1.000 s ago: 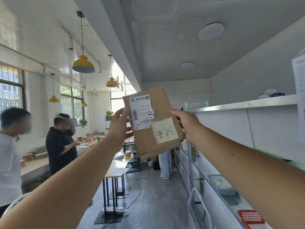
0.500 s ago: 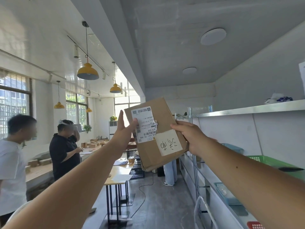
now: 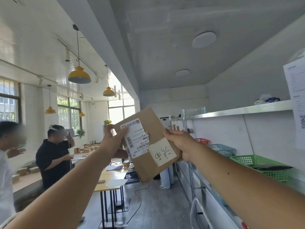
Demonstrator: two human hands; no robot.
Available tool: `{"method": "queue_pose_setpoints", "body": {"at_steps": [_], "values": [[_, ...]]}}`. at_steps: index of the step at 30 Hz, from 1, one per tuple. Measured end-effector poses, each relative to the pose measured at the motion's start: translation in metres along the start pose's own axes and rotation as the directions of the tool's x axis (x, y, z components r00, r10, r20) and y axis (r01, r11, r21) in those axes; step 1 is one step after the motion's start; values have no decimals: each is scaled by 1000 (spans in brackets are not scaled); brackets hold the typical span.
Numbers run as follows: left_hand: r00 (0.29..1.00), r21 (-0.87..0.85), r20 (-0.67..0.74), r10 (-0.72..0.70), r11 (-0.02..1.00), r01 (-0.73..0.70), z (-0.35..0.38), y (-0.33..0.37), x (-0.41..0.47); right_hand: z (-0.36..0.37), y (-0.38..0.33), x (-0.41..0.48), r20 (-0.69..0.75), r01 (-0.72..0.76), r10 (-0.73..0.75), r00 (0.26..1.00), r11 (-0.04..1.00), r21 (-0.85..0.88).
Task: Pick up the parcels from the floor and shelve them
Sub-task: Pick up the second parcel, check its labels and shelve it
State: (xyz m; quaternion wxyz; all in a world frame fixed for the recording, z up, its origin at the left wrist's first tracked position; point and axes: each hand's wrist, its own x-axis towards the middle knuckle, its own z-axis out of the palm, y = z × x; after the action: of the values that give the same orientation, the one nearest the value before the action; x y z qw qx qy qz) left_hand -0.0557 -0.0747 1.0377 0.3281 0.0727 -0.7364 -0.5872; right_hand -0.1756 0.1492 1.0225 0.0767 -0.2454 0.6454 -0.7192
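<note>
I hold a brown cardboard parcel up in front of me at arm's length, tilted, with a white shipping label and a paper patch with handwriting facing me. My left hand grips its upper left corner, thumb on the label. My right hand grips its right edge. A metal shelf rack runs along the right wall, just right of the parcel.
On the rack's middle level stand a green basket, a blue basket and a red basket. Two people stand at the left by a workbench. Wooden tables and a black crate sit ahead, with a cable on the floor.
The parcel has dropped lower in view and tilted more clockwise. My left hand has shifted from the left edge to the upper corner. The view has turned slightly right, showing the baskets.
</note>
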Motion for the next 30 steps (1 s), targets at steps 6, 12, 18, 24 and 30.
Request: {"method": "queue_pose_setpoints", "body": {"at_steps": [6,12,18,24,30], "values": [[991,-165,-131,-40,986,18,10,-10,4,7,-3,6,-212,89,-109,971,991,-99],[971,-323,-229,-65,946,-13,27,-23,-3,16,-10,-4,-301,110,-99,948,994,21],[970,-370,-231,-73,929,-19,40,-34,-6,18,-6,-4,-349,121,-44,936,972,202],[959,-470,-255,-125,883,-9,47,-40,-7,21,-7,6,-291,114,-34,956,958,263],[923,-618,-272,-272,785,49,51,-46,-3,18,-2,10,-206,126,-80,975,966,225]]}}
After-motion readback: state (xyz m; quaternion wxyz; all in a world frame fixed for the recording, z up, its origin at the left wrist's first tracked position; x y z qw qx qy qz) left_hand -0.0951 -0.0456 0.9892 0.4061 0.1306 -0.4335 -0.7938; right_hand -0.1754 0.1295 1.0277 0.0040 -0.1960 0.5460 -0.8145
